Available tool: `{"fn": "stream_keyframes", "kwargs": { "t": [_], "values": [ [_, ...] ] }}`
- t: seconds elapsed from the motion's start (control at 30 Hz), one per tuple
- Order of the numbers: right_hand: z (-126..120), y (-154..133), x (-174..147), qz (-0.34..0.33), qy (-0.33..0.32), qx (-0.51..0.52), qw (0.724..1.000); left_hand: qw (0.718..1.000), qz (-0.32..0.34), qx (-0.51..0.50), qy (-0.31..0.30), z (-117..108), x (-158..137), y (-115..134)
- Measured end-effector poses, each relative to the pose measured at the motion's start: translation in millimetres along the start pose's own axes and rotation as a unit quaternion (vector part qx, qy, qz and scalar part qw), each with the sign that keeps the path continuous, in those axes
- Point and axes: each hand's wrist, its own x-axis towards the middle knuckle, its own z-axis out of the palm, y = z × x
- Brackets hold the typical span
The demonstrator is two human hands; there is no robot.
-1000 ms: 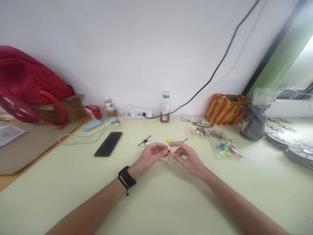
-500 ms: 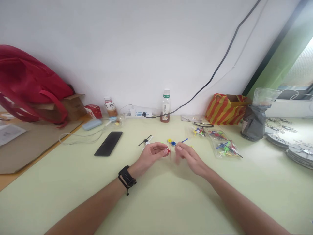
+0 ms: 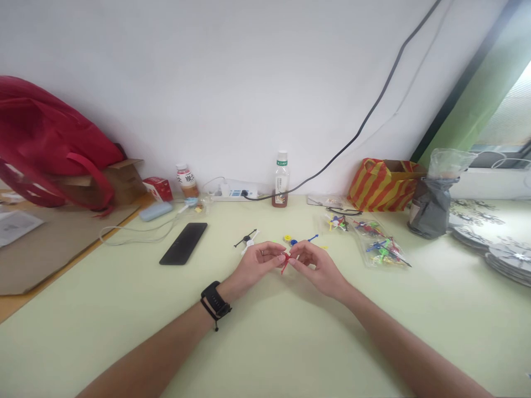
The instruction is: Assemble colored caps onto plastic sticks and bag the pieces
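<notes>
A small red plastic piece point(image 3: 285, 263) with a thin arm pointing down is pinched between my two hands above the table. My left hand point(image 3: 259, 265) grips it from the left with thumb and fingers. From the right, the thumb and fingertips of my right hand point(image 3: 317, 266) close on the same piece. Just behind my hands lie a yellow disc-shaped piece point(image 3: 287, 238) and a blue piece point(image 3: 314, 237) with an arrow-tipped arm, partly covered by my right hand. A black piece point(image 3: 246, 239) and a white piece point(image 3: 250, 241) lie beyond my left hand.
A black phone point(image 3: 183, 244) lies at left. Clear bags of coloured plastic pieces point(image 3: 384, 249) lie at right, near a striped bag point(image 3: 384, 185). A drink bottle point(image 3: 281, 179) and a power strip point(image 3: 235, 192) stand by the wall. Stacked plates point(image 3: 510, 260) sit far right.
My right hand has moved left to the red piece and now pinches it together with my left hand. The red piece's arm now shows pointing downward. My left hand has stayed in place.
</notes>
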Motion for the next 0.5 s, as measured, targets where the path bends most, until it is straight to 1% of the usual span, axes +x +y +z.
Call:
{"fn": "stream_keyframes", "kwargs": {
  "t": [0.07,0.13,0.23,0.27,0.33,0.43,0.5],
  "values": [
    [0,2,0,-0.002,0.003,-0.013,1.000,1.000,-0.003,0.008,0.005,0,0,-1],
    [-4,7,2,-0.004,0.021,-0.034,0.999,1.000,-0.017,-0.002,0.018,-1,2,-3],
    [-18,20,7,-0.003,0.067,-0.122,0.990,0.996,-0.053,-0.051,0.041,-3,5,-4],
    [-25,25,9,-0.001,0.080,-0.169,0.982,0.996,-0.059,-0.055,0.050,-4,6,-5],
    [-39,34,11,0.005,0.094,-0.268,0.959,0.996,-0.053,-0.023,0.070,-5,7,-6],
    [-54,44,12,0.029,0.077,-0.374,0.924,0.994,-0.022,0.063,0.086,-5,5,-8],
    [-57,46,11,0.047,0.059,-0.415,0.907,0.992,0.008,0.106,0.072,-5,3,-9]
  ]
}}
